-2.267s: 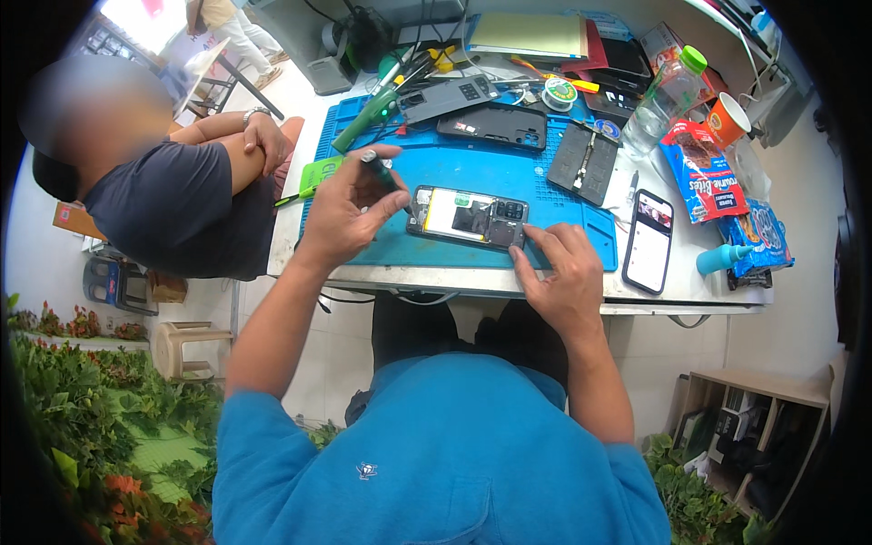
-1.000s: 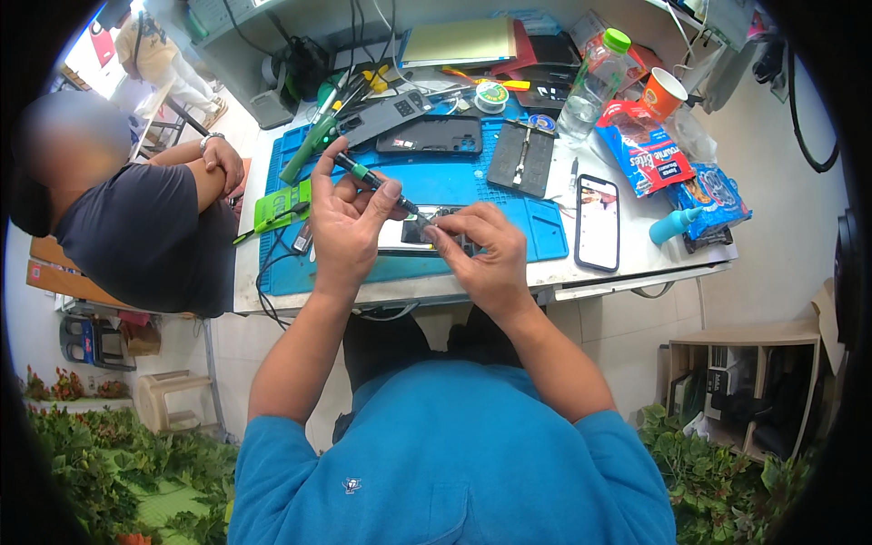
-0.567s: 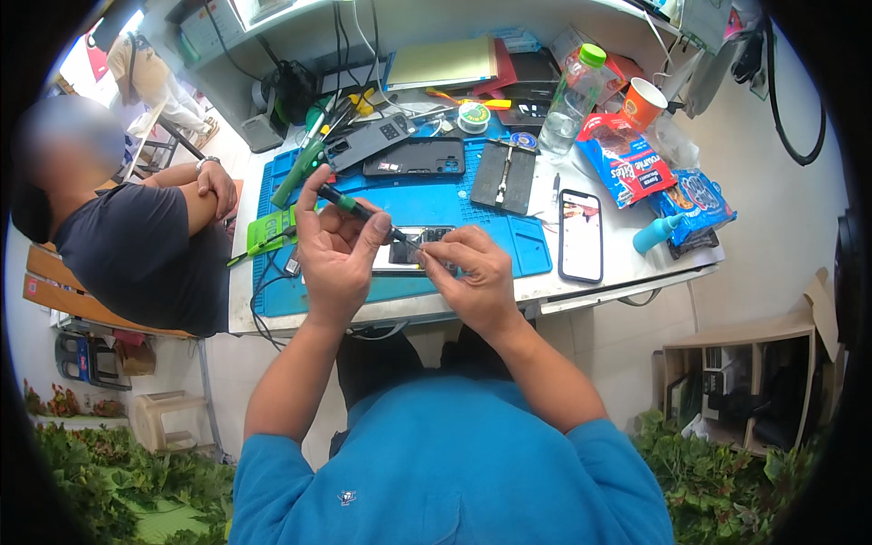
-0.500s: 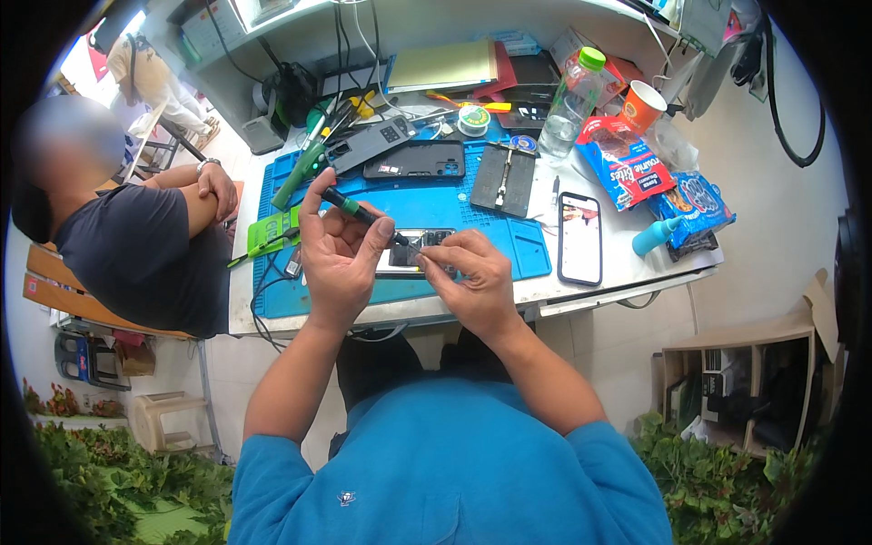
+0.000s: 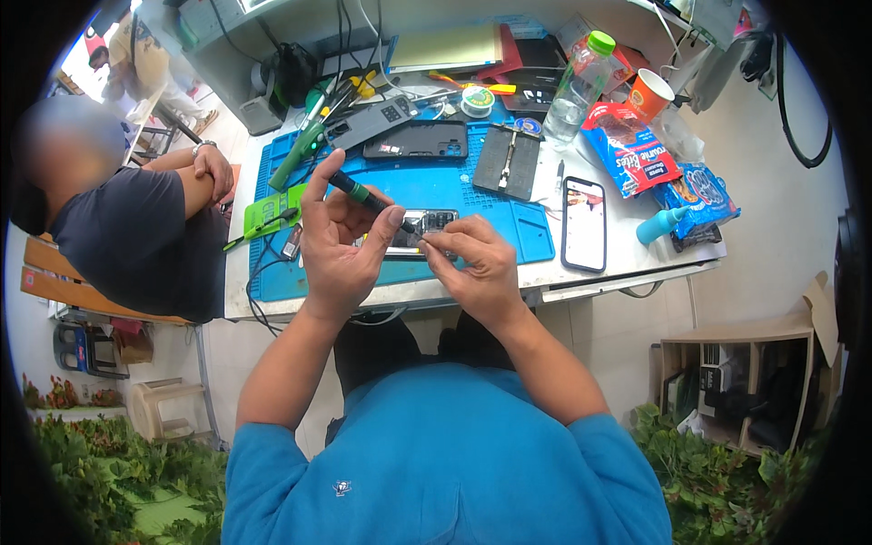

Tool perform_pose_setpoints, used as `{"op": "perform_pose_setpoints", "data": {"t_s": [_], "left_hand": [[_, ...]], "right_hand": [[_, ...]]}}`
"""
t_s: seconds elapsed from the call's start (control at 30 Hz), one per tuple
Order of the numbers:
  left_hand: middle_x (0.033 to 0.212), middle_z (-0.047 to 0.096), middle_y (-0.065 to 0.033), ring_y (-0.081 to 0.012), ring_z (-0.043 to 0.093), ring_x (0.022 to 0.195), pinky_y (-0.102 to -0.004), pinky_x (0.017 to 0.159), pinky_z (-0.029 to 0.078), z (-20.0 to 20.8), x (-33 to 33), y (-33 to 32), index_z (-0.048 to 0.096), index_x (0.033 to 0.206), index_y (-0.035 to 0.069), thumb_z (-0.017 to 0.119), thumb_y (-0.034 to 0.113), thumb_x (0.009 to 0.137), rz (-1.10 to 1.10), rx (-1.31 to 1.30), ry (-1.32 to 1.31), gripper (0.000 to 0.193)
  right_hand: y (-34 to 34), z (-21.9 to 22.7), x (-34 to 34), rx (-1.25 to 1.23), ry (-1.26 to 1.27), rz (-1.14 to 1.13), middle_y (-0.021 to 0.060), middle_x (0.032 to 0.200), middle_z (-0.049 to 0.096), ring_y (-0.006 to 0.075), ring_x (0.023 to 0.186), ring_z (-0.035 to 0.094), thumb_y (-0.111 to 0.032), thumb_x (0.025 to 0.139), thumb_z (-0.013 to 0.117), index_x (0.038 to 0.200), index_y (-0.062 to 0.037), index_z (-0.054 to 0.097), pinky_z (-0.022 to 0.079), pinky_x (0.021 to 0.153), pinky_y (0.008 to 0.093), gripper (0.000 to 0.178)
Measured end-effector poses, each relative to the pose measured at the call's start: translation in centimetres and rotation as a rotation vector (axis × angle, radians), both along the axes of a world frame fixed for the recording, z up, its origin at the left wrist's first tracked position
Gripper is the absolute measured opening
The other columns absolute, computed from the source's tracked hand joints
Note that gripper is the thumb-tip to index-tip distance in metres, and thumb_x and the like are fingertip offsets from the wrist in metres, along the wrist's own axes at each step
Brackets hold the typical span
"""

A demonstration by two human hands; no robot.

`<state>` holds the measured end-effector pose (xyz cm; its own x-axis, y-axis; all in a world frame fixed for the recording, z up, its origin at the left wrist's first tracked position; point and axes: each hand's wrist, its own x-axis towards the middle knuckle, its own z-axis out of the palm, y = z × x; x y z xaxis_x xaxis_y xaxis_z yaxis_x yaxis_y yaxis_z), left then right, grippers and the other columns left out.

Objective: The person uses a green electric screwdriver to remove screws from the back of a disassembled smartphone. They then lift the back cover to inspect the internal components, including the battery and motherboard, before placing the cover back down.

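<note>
My left hand (image 5: pixel 338 252) grips a black and green screwdriver (image 5: pixel 356 191), its forefinger raised along the handle's upper end. The tool slants down to the right. At its tip, my right hand (image 5: pixel 480 271) has thumb and forefinger pinched together; whatever lies between them is too small to make out. Behind and below the fingertips an opened phone (image 5: pixel 431 220) rests on the blue work mat (image 5: pixel 400 195), partly covered by my hands. Beyond it lie a dark phone frame (image 5: pixel 420 139) and a grey phone back cover (image 5: pixel 374 122).
A phone holder (image 5: pixel 509 162) and a lit phone (image 5: pixel 584 223) lie to the right. Beyond are a water bottle (image 5: pixel 579 89), an orange cup (image 5: pixel 648 94), snack bags (image 5: pixel 631 153) and a teal squeeze bottle (image 5: pixel 661 224). At the left sits a person (image 5: pixel 136 218) with folded arms.
The whole view has shifted slightly. Both hands keep nearly the same grip, with the right fingers still at the screwdriver's tip.
</note>
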<state>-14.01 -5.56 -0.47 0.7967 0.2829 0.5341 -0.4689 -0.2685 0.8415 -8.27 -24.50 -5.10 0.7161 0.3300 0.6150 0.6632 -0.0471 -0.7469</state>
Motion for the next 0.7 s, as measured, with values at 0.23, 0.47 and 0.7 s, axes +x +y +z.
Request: {"op": "perform_pose_setpoints", "data": {"t_s": [0.23,0.47,0.7], "left_hand": [[0.11,0.076,-0.0103,-0.0125,0.077,0.095,-0.028,0.086,0.065,-0.08,0.06,0.03,0.033,0.17,0.006,0.085,0.003,0.103,0.023,0.027,-0.02,0.085],[0.109,0.076,-0.0097,-0.0126,0.078,0.096,-0.0276,0.086,0.065,-0.1,0.08,0.35,0.034,0.17,0.006,0.086,0.004,0.103,0.026,0.047,-0.036,0.084],[0.11,0.076,-0.0094,-0.0126,0.078,0.096,-0.0277,0.088,0.066,-0.19,-0.07,0.22,0.035,0.17,0.005,0.086,0.003,0.103,0.021,0.045,-0.011,0.084]], "right_hand": [[-0.04,-0.07,0.03,-0.028,-0.065,-0.021,0.0087,0.093,0.078,0.0238,0.084,0.069,0.001,0.089,0.088,0.102,-0.0031,0.086,0.055,0.07,0.0365,0.013],[-0.01,0.11,0.02,-0.037,-0.079,-0.032,0.0084,0.092,0.078,0.0229,0.083,0.069,0.001,0.088,0.088,0.101,-0.003,0.087,0.056,0.071,0.0367,0.013],[0.13,-0.12,0.13,-0.034,-0.111,-0.043,0.0083,0.092,0.078,0.0201,0.081,0.069,0.0,0.087,0.093,0.101,-0.0041,0.087,0.054,0.068,0.0346,0.016]]}}
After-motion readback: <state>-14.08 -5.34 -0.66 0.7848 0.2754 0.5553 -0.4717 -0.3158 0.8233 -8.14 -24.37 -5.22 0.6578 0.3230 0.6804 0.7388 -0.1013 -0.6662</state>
